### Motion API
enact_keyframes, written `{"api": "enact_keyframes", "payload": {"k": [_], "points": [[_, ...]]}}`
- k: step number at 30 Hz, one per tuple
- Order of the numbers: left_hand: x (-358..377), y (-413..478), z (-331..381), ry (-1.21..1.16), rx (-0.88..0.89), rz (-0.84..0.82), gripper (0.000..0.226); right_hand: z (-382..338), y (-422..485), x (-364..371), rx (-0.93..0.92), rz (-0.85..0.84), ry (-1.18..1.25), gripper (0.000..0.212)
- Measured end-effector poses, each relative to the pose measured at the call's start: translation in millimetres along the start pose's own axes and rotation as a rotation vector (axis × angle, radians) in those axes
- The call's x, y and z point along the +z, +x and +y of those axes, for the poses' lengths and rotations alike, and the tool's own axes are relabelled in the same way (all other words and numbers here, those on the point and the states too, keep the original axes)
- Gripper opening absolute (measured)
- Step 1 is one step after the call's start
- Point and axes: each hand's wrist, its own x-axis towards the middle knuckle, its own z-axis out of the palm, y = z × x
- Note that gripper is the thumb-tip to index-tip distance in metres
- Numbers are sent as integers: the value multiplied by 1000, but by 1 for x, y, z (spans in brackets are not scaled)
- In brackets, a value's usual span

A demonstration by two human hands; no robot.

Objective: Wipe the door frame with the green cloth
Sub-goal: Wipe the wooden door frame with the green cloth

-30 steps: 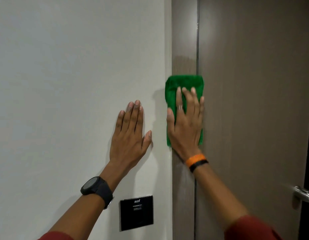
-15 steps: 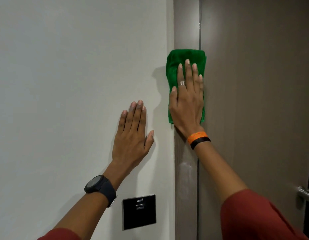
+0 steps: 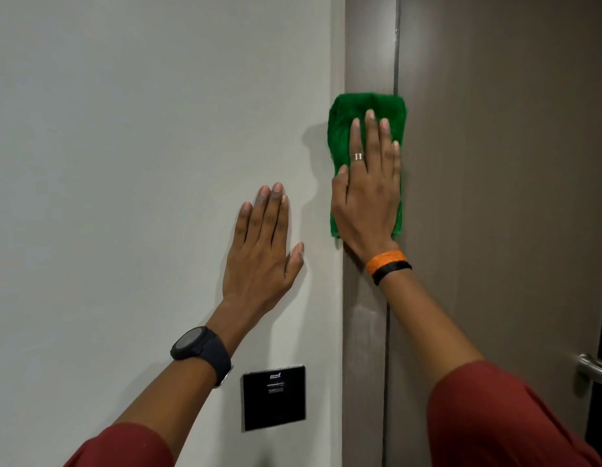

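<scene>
R hand [image 3: 367, 203] lies flat, fingers spread, pressing green cloth [image 3: 343, 129] against door frame [image 3: 368, 45], btwn wall [image 3: 124, 129] & door [image 3: 495, 163]. Cloth covers frame's width, edges lapping onto door. L hand [image 3: 262, 251] open, palm flat on wall, holding nothing, just beside frame. Black wall panel [image 3: 274, 397] below L hand.

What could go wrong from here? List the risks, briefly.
The green cloth overhangs the door frame onto the wall, so it may smear dirt there. The flat right hand only presses the cloth, which might slip. The left hand leaning on the wall may leave prints.
</scene>
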Motion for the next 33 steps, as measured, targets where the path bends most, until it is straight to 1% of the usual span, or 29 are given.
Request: {"api": "enact_keyframes", "payload": {"k": [2, 4, 6, 9, 11, 13, 17, 20, 22, 25, 28, 30, 33], "points": [[0, 0, -1, 0, 3, 3, 75, 1, 5, 2, -3, 9, -3, 64], [0, 0, -1, 3, 3, 9, 76, 4, -8, 2, -5, 15, 3, 63], [-1, -1, 0, 7, 5, 7, 76, 6, -42, 0, 20, 3, 20, 64], [-3, -5, 1, 13, 15, -10, 76, 5, -113, -10, 43, -67, 31, 64], [-4, -6, 3, 21, 18, -18, 76, 7, -134, -14, 40, -98, 17, 65], [-6, -6, 3, 16, 9, -32, 76, 8, -118, -13, 33, -106, 12, 66], [-6, -10, 8, 14, 14, -56, 75, 11, -59, -5, 4, -47, 10, 67], [-2, -19, 12, 7, 39, -69, 75, 13, -60, -1, 13, -31, 24, 66], [-1, -22, 14, 12, 38, -79, 76, 16, -88, -1, 30, -41, 36, 66], [0, -26, 16, 20, 38, -70, 76, 18, -173, -7, 71, -113, 43, 67], [-1, -26, 15, 27, 31, -76, 77, 22, -246, -17, 65, -185, 33, 71], [-1, -26, 16, 37, 32, -70, 77, 24, -254, -18, 52, -189, 15, 74], [-1, -27, 16, 21, 35, -81, 77, 23, -221, -15, 28, -165, 16, 73]]}}
